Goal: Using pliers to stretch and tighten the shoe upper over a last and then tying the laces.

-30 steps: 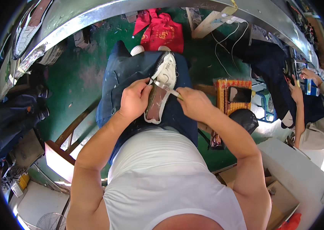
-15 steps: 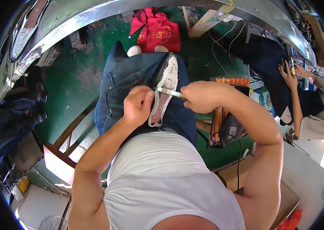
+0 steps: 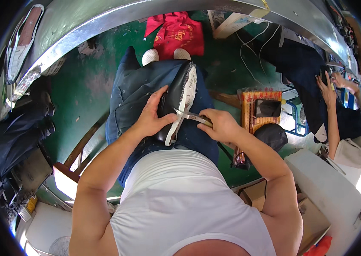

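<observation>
L hand (image 3: 150,119) is gripping black shoe (image 3: 176,100) on lap, fingers wrapped round it; R hand (image 3: 223,126) fingers are clamping scissors (image 3: 189,115) w/ blades at shoe's white sole edge.

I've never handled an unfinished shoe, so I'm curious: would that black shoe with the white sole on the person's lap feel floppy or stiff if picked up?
Probably fairly stiff lengthwise: the black shoe with the white sole keeps its shape lying along the thigh, steadied only by the left hand. The dark upper looks smooth, perhaps slightly slippery. It seems light, since one hand braces it while the right hand works metal scissors at its edge.
</observation>
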`<act>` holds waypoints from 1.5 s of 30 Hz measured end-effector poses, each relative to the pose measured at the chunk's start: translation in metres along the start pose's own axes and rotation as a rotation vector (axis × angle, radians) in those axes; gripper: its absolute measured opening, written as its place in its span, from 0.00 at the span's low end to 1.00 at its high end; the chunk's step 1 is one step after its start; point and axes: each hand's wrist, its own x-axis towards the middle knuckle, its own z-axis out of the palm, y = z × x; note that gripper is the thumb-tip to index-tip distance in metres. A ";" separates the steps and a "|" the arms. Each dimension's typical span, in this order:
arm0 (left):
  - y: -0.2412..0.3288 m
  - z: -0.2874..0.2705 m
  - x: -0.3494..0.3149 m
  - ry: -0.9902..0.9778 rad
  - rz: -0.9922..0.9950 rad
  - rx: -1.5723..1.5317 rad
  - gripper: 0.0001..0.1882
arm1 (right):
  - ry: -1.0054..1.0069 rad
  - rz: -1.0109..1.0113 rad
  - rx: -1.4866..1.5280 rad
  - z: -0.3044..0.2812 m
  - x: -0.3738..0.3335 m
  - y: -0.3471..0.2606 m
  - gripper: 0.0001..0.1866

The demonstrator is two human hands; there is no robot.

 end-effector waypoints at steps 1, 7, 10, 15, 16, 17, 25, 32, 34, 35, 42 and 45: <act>0.002 0.001 0.001 -0.010 -0.001 0.006 0.53 | 0.008 0.005 0.006 -0.008 -0.001 -0.002 0.16; 0.007 0.025 0.002 0.134 -0.186 -0.099 0.53 | -0.041 0.014 -0.486 -0.039 0.001 -0.032 0.17; 0.003 0.031 0.001 0.235 -0.188 -0.146 0.52 | -0.104 0.113 -0.160 -0.040 0.012 -0.031 0.12; 0.000 0.039 -0.007 0.340 -0.055 0.162 0.44 | -0.197 0.524 0.655 0.010 0.015 -0.031 0.12; 0.002 0.038 -0.006 0.355 0.038 0.243 0.41 | -0.092 0.466 0.668 0.027 0.014 -0.027 0.13; 0.004 0.037 -0.006 0.360 0.038 0.246 0.41 | 0.014 0.408 0.681 0.039 0.015 -0.023 0.13; 0.033 0.030 -0.011 0.174 0.112 0.599 0.31 | -0.437 0.463 1.351 0.008 0.015 0.014 0.17; 0.034 0.032 -0.010 0.214 0.044 0.573 0.28 | -0.460 0.494 0.924 -0.040 0.001 0.021 0.21; 0.032 0.031 -0.007 0.204 0.050 0.572 0.28 | -0.316 0.478 0.562 -0.049 0.007 0.002 0.19; 0.031 0.032 -0.008 0.186 0.057 0.576 0.28 | -0.321 0.479 0.563 -0.046 0.015 -0.009 0.19; 0.034 0.028 -0.008 0.151 -0.027 0.570 0.27 | -0.081 0.113 -0.346 -0.046 0.065 -0.039 0.25; 0.033 0.026 -0.009 0.111 0.045 0.594 0.28 | -0.019 0.055 -0.104 -0.045 0.062 -0.033 0.26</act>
